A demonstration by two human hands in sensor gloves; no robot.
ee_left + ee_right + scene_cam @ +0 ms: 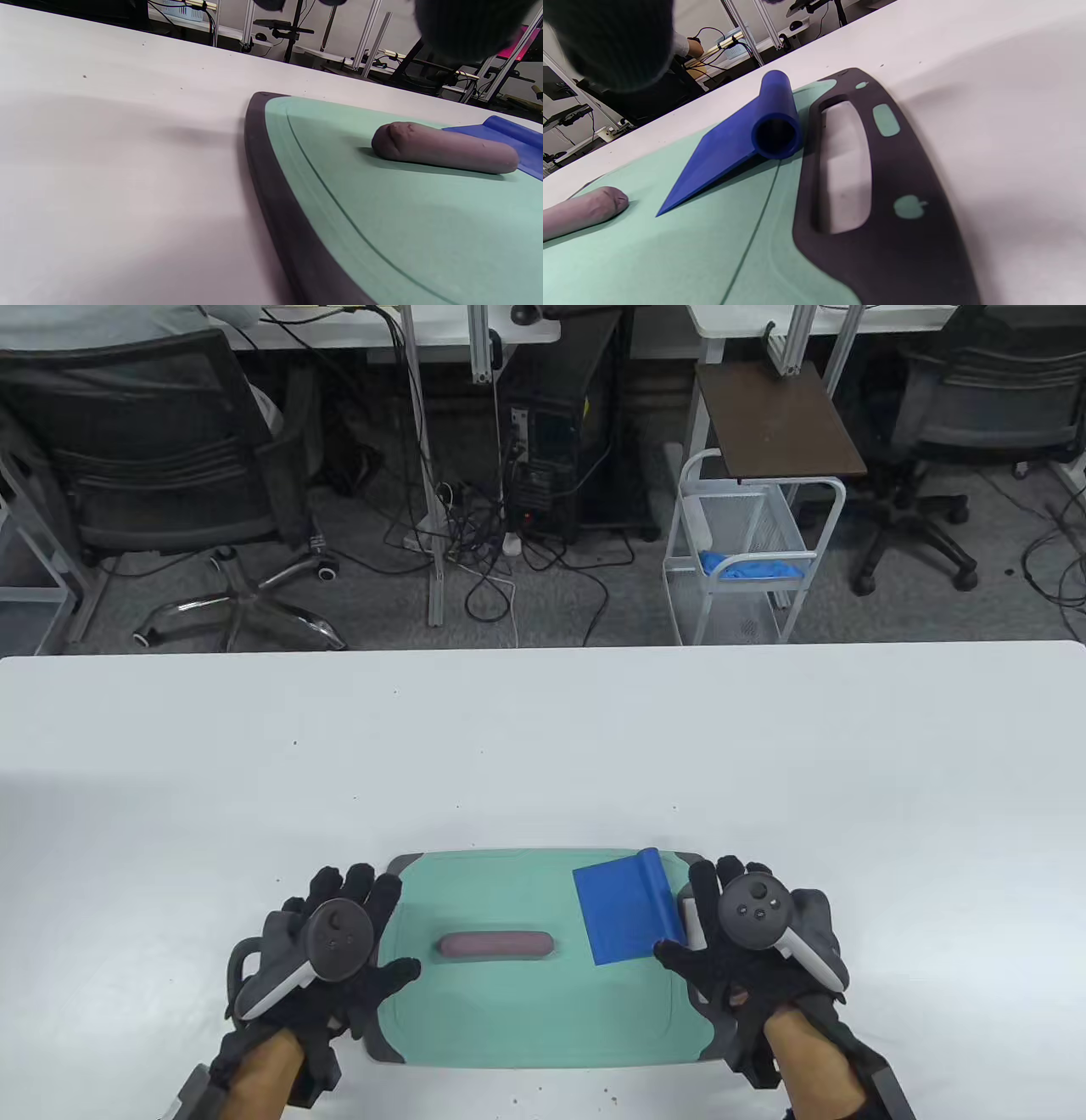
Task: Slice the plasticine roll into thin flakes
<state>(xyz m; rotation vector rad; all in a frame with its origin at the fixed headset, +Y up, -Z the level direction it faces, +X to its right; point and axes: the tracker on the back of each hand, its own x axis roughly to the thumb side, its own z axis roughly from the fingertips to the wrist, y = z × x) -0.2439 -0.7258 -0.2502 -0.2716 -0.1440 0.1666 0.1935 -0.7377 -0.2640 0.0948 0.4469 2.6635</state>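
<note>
A purple-grey plasticine roll [496,946] lies whole on a green cutting board [526,1018]; it also shows in the left wrist view [445,148] and at the left edge of the right wrist view [581,209]. A blue plastic scraper [626,909] with a tube handle lies flat on the board's right side, and shows in the right wrist view [746,135]. My left hand [356,933] is open and empty over the board's left edge, left of the roll. My right hand [721,925] is open and empty over the board's right edge, its thumb near the scraper's corner.
The board [891,203] has a dark rim with a handle slot on its right end. It lies near the front edge of a white table [543,746]. Chairs, a wire cart [747,560] and cables stand beyond the table's far edge.
</note>
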